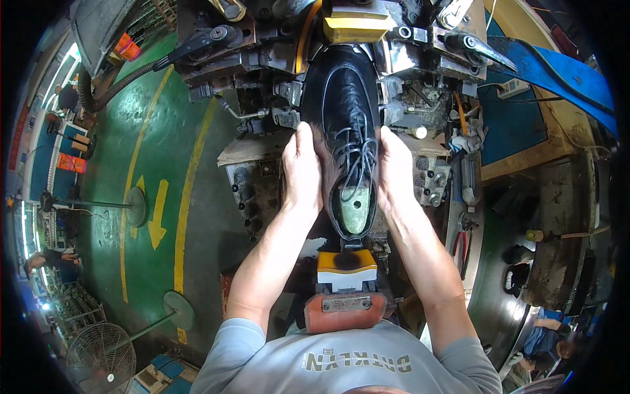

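worked beside a green floor with yellow markings; laid the left hand along one flank of a black laced shoe, clasped between both palms, toe-first at a metal machine; pressed the right hand to the other flank, left of red-handled pliers.

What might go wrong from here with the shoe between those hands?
Pinched fingers: the left hand and right hand are close to the metal blocks, which could catch fingertips if they move.
Snagging: the laces have loose loops that might catch.
Tilting: uneven pressure from the hands could twist the black shoe.
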The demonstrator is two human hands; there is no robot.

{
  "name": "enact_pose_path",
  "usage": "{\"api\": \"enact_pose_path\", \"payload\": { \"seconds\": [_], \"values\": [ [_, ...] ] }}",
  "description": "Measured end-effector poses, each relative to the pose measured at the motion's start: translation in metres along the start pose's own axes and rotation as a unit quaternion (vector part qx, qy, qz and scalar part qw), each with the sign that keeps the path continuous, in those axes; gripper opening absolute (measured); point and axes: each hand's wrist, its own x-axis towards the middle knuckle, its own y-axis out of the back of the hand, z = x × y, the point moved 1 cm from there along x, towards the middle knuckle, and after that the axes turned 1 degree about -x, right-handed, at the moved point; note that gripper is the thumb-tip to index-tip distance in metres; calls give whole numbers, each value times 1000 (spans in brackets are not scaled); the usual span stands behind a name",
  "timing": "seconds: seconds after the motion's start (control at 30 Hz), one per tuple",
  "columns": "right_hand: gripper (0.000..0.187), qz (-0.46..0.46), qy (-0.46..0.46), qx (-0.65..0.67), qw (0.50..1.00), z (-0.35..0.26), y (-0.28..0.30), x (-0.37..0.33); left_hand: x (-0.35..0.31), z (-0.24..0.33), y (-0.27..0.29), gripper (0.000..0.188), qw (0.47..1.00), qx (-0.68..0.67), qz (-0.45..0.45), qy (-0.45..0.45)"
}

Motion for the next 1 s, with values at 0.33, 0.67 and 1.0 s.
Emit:
{"api": "enact_pose_path", "payload": {
  "seconds": [0.33,0.67,1.0],
  "values": [
    [20,-14,-4,21,1000,2,4,6,5,-6,3,38,1000,0,-4,6],
    [23,11,55,-16,998,13,13,18,5,-7,-2,42,998,11,61,30],
    [23,-2,56,-21,998,14,19,24,8,-3,-2,36,997,-23,58,50]
  ]
}}
